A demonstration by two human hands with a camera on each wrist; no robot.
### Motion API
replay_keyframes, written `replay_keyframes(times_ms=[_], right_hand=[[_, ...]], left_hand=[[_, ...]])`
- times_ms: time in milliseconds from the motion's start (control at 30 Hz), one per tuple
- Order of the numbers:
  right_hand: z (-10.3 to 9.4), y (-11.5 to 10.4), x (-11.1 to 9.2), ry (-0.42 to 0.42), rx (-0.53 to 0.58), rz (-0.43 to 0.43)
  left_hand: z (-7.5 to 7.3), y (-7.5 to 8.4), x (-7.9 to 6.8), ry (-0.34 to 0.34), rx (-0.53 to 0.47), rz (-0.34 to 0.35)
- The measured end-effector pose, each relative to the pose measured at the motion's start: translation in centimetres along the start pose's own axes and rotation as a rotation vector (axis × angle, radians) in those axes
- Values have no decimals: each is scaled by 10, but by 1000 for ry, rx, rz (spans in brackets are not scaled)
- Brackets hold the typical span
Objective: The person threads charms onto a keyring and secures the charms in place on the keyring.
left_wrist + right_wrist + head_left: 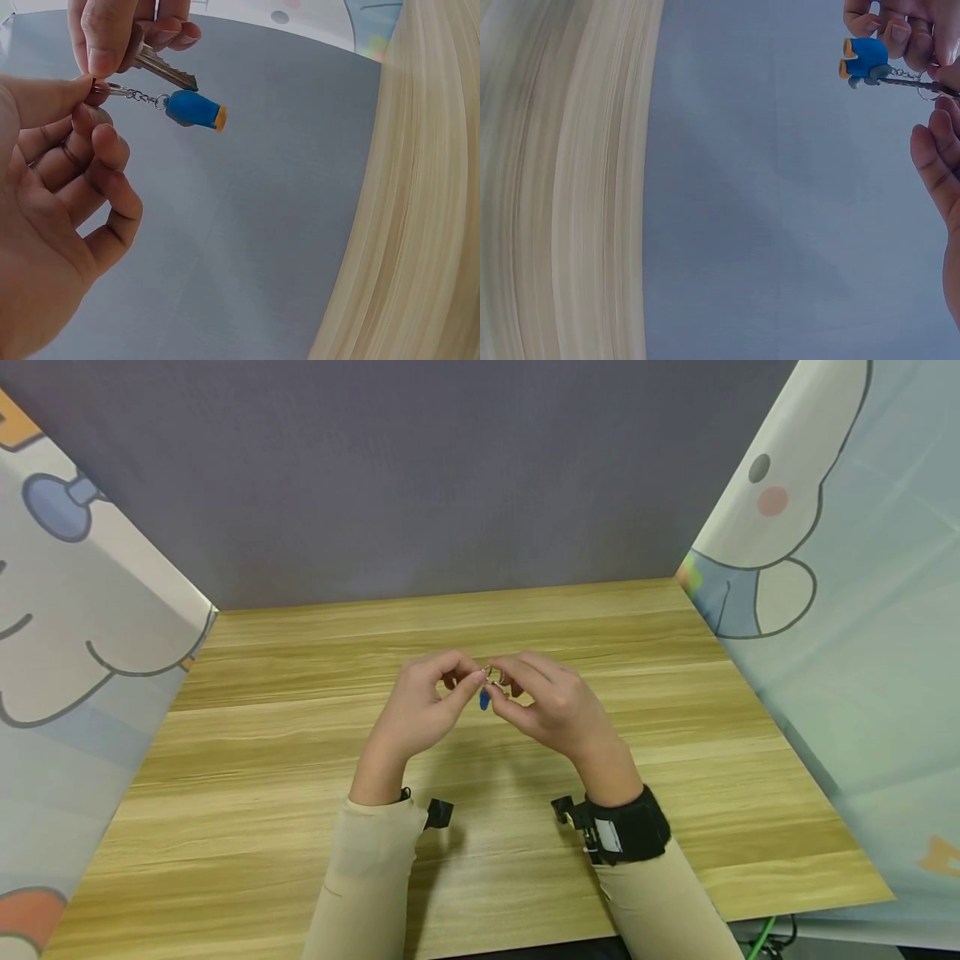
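Observation:
Over the middle of the table, my two hands meet fingertip to fingertip. My left hand (424,703) pinches a metal key ring (112,89) between thumb and forefinger, its other fingers loosely curled in the left wrist view. From the ring a short chain (140,96) leads to a blue figure charm (193,109) with yellow-orange ends, hanging below the fingers in the head view. My right hand (553,702) pinches the head of a silver key (169,70), whose toothed blade points out beside the charm. Fingertips partly hide the ring and the key's head.
Beneath the hands lies a wood-grain table (262,777), with a grey panel (450,477) along its back edge. Cartoon-printed sheets (847,635) stand at both sides. A green cable (761,937) shows past the front right edge.

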State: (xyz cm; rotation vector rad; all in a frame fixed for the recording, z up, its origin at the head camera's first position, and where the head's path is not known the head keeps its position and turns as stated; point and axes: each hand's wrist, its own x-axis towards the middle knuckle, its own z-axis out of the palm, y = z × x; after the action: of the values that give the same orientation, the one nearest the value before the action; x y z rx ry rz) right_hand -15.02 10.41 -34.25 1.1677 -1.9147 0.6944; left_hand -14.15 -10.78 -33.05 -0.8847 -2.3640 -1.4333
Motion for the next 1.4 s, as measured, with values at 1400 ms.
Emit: replay_keyframes(times_ms=[1400], right_hand=[[3,0,-7,20,176,86]], left_hand=[[3,-1,-3,-122,-228,-44]])
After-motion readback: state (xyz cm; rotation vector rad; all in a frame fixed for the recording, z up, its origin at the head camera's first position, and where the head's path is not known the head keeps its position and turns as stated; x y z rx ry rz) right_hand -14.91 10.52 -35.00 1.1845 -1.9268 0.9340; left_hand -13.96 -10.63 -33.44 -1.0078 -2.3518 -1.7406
